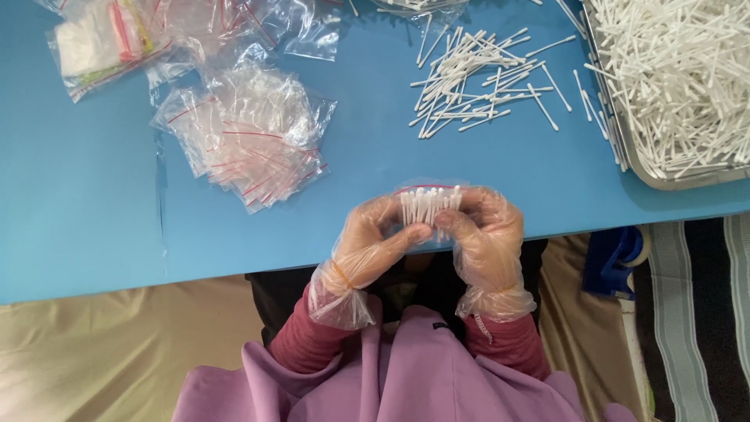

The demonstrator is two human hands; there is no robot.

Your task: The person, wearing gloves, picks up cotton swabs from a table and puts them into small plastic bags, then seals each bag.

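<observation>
Both my hands wear clear plastic gloves and meet at the near edge of the blue table point(94, 195). Between them is a small clear zip bag point(430, 205) with a red seal line, filled with a bunch of white cotton swabs standing side by side. My left hand point(373, 241) pinches the bag's lower left side with thumb and fingers. On the bag's right side, my right hand point(486, 233) grips it, fingers curled over the front.
A heap of empty clear zip bags point(248, 137) lies to the upper left, with more bags point(109, 39) at the far left. Loose cotton swabs point(476, 82) are scattered ahead. A metal tray point(625, 148) heaped with swabs stands at the right.
</observation>
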